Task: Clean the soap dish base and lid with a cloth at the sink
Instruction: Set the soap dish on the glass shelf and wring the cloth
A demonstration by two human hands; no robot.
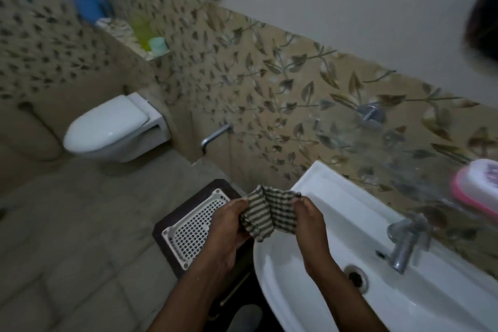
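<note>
A striped dark-and-cream cloth (265, 213) is stretched between both hands above the left rim of the white sink (336, 197). My left hand (229, 226) grips its left edge, and my right hand (310, 221) pinches its right edge. A pink soap dish with a white lid (477, 183) sits at the far right on a glass shelf above the tap (404, 240); it is blurred.
A white perforated tray (194, 226) lies on a dark stand left of the sink. A white toilet (113, 127) hangs on the wall at left, with a spout (214, 136) beside it. A wall niche holds bottles (142, 32). The sink drain (355, 277) is open.
</note>
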